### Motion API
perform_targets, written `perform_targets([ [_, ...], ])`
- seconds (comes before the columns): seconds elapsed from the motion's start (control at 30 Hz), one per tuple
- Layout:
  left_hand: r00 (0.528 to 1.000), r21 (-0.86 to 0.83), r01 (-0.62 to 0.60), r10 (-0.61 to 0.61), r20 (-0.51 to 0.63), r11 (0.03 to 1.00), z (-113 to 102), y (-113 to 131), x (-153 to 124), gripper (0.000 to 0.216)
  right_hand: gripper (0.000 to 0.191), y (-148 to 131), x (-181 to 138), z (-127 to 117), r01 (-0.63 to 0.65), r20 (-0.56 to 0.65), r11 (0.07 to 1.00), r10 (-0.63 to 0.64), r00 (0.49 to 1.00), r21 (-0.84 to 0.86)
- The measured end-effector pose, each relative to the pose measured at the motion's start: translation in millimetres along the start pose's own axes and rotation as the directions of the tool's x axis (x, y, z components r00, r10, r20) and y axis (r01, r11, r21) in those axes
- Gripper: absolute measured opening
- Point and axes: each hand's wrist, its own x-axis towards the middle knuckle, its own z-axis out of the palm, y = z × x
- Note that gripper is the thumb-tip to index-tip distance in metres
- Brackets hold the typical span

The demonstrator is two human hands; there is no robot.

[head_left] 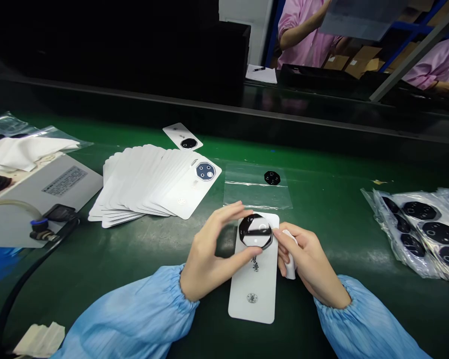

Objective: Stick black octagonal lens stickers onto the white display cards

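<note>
A white phone back cover [255,284] lies on the green mat in front of me. My left hand [213,254] curls around its top end, thumb and fingers pinching a black octagonal camera lens piece [255,231] sitting at the cover's camera spot. My right hand [305,262] is closed beside the cover's right edge, gripping a small white object [290,264] and touching the lens piece with a fingertip.
A fanned stack of white back covers [149,187] lies to the left, one more cover [182,136] behind it. A clear bag [258,192] carries a loose black lens [272,178]. Bagged black lenses [426,232] sit at right. Papers, a hose and cable are far left. People in pink work behind.
</note>
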Motion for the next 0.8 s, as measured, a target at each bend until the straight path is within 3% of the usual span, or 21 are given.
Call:
perform_targets([
  [0.07, 0.983, 0.168, -0.178, 0.166, 0.079, 0.97, 1.1, -3.7, -2.9, 0.073, 0.04, -0.1, -0.5, 0.2, 0.003, 0.007, 1.0, -0.003, 1.0, 0.008],
  [0.13, 0.962, 0.22, -0.258, 0.231, 0.144, 0.941, 2.0, -6.4, -3.7, 0.074, 0.042, -0.3, -0.8, 0.2, 0.006, 0.011, 1.0, -0.006, 1.0, 0.005],
  [0.37, 0.969, 0.286, -0.23, 0.191, 0.156, 0.93, 3.4, -7.1, -2.2, 0.063, 0.038, -1.7, -1.5, 1.0, 0.005, 0.004, 1.0, -0.005, 1.0, 0.004],
  [0.8, 0.962, 0.345, -0.252, 0.196, 0.19, 0.904, 3.3, -8.5, -3.7, 0.067, 0.034, -2.2, -1.9, 0.9, 0.026, 0.019, 1.0, -0.026, 0.999, 0.016],
])
